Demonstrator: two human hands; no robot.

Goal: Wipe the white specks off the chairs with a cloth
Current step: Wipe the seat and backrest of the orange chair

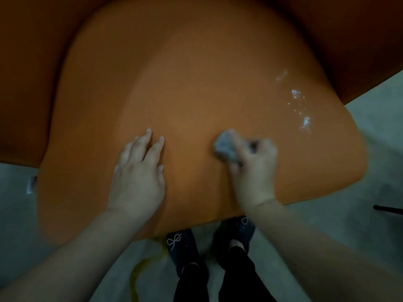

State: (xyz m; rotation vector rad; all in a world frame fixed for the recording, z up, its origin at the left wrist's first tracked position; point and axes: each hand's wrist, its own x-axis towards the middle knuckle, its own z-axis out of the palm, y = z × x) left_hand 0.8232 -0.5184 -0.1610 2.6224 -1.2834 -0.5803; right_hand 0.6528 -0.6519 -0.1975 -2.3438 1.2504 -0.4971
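Smooth orange moulded chair seat (196,94) fills frame; white specks (301,110) remain at right, unwiped; right hand (253,168) grips crumpled grey cloth (226,147) at centre; left hand (139,171) flat, fingers spread on seat; centre looks clean

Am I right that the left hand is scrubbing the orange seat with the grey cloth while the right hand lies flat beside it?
Not quite: the hands are swapped. The head view shows the right hand gripping the bunched grey cloth on the orange seat, while the left hand lies flat beside it. White specks remain further right.
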